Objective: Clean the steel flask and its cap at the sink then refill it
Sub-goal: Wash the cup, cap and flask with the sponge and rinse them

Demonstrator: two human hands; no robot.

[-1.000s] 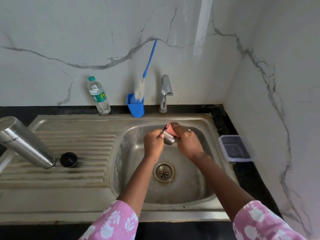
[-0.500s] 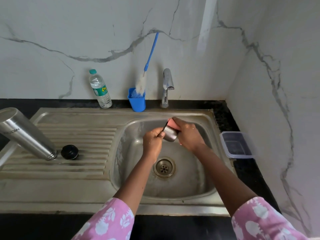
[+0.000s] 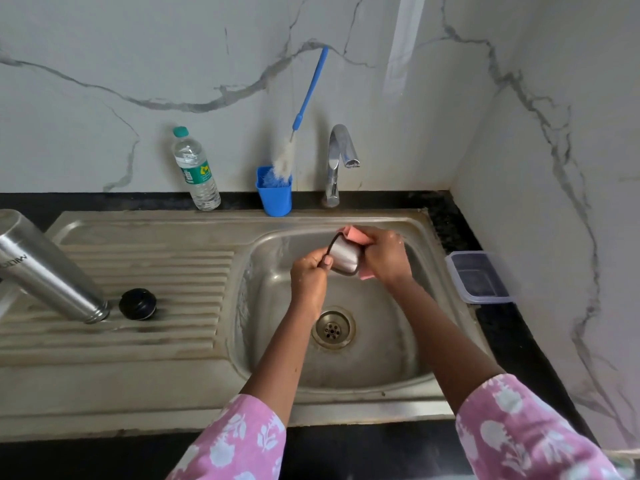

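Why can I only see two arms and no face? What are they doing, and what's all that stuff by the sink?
The camera sits on the person's head and looks down, so only the arms show. The left hand grips a small steel cap over the sink. The right hand holds a pink sponge against it. On the draining board, the steel flask leans beside a black stopper. Behind stand a water bottle, a blue cup holding a long brush, and the tap. A plastic box sits at the right.

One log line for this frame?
step: scrub cap | left hand: holds cap | right hand: holds sponge | flask: tilted on drainboard
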